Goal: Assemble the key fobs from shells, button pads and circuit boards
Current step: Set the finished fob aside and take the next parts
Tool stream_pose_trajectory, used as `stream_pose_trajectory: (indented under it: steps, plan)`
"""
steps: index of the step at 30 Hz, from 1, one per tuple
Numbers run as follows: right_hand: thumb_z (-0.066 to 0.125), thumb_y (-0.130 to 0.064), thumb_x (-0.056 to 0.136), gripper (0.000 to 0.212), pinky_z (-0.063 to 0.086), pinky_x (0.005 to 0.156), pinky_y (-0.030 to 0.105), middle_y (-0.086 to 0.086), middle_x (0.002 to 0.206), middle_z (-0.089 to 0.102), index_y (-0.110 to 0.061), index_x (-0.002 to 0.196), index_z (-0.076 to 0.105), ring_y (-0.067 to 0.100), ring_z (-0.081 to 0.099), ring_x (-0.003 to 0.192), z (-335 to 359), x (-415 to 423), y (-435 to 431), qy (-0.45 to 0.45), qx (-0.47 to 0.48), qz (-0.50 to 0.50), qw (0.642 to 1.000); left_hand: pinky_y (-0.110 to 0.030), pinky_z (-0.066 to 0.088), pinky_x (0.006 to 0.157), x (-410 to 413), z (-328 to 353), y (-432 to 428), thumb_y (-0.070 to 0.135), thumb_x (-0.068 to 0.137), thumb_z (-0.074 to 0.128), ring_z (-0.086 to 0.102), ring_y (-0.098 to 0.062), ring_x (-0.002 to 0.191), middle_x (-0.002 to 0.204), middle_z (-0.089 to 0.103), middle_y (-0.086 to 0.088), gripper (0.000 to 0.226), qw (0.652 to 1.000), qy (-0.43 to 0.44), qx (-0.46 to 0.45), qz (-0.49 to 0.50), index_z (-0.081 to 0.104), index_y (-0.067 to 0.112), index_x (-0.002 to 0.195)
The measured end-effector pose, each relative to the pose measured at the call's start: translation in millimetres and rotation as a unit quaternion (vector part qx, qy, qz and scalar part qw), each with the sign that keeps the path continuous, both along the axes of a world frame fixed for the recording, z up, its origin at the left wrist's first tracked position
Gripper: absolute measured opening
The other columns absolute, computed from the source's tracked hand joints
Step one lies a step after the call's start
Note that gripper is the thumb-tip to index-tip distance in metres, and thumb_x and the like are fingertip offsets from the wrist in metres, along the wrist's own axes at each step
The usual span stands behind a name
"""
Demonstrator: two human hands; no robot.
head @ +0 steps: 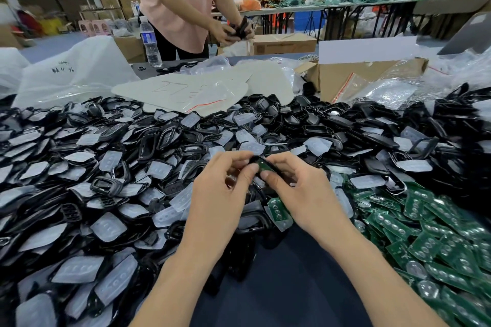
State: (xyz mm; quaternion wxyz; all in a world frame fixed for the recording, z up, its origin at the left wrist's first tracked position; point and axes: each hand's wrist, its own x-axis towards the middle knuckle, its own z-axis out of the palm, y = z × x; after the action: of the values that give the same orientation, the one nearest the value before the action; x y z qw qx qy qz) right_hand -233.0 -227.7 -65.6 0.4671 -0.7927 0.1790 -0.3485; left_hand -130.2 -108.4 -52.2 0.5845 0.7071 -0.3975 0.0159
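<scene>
Key fob shell (pixel 255 160), with a green circuit board (pixel 263 166) seated in it, was held just above the parts heap, long axis running up-left to down-right. Left hand (pixel 220 194) and right hand (pixel 300 188) pinched opposite sides, equally near. Button pads (pixel 251 146) crowded underneath. Bare table (pixel 287 287) lay nearer the person.

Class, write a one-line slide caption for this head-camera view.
Left hand and right hand hold a green circuit board in a black shell above heaped parts.
</scene>
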Motion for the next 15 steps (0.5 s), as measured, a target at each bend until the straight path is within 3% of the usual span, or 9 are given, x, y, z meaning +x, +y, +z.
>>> stream_pose_trajectory:
  steps: [3, 6, 10, 15]
  plan:
    - [0.073, -0.032, 0.093, 0.014, 0.045, 0.078, 0.004, -0.025, 0.093, 0.073, -0.044, 0.095, 0.066, -0.011, 0.065, 0.094, 5, -1, -4, -0.037, 0.044, -0.04, 0.998, -0.007, 0.046, 0.074, 8, 7, 14, 0.033, 0.094, 0.066, 0.064, 0.0, 0.092, 0.1, 0.065, 0.025, 0.018, 1.0, -0.007, 0.006, 0.017, 0.064, 0.046, 0.107]
    - [0.073, -0.032, 0.093, 0.014, 0.044, 0.074, 0.002, -0.034, 0.089, 0.07, -0.043, 0.092, 0.064, -0.016, 0.062, 0.092, 8, -3, -5, -0.069, 0.083, -0.051, 0.993, -0.01, 0.05, 0.074, 26, 20, 37, 0.034, 0.096, 0.061, 0.065, 0.004, 0.09, 0.098, 0.067, 0.03, 0.014, 0.999, -0.017, 0.029, 0.041, 0.065, 0.042, 0.107]
    - [0.071, -0.035, 0.093, 0.009, 0.05, 0.085, 0.014, -0.024, 0.096, 0.072, -0.041, 0.096, 0.065, -0.009, 0.064, 0.1, 5, 0, 0, -0.072, 0.098, -0.047, 0.991, -0.014, 0.046, 0.069, 56, 37, 67, 0.034, 0.097, 0.06, 0.062, 0.007, 0.085, 0.088, 0.07, 0.02, 0.009, 0.986, -0.02, 0.156, 0.052, 0.066, 0.041, 0.099]
    - [0.067, -0.028, 0.098, 0.017, 0.046, 0.077, 0.005, -0.04, 0.095, 0.065, -0.043, 0.097, 0.061, -0.016, 0.06, 0.097, 3, 5, 2, -0.077, 0.109, -0.039, 0.99, -0.013, 0.048, 0.071, 62, 44, 84, 0.032, 0.095, 0.064, 0.061, 0.007, 0.081, 0.087, 0.069, 0.015, 0.01, 0.956, -0.053, 0.29, 0.017, 0.07, 0.033, 0.103]
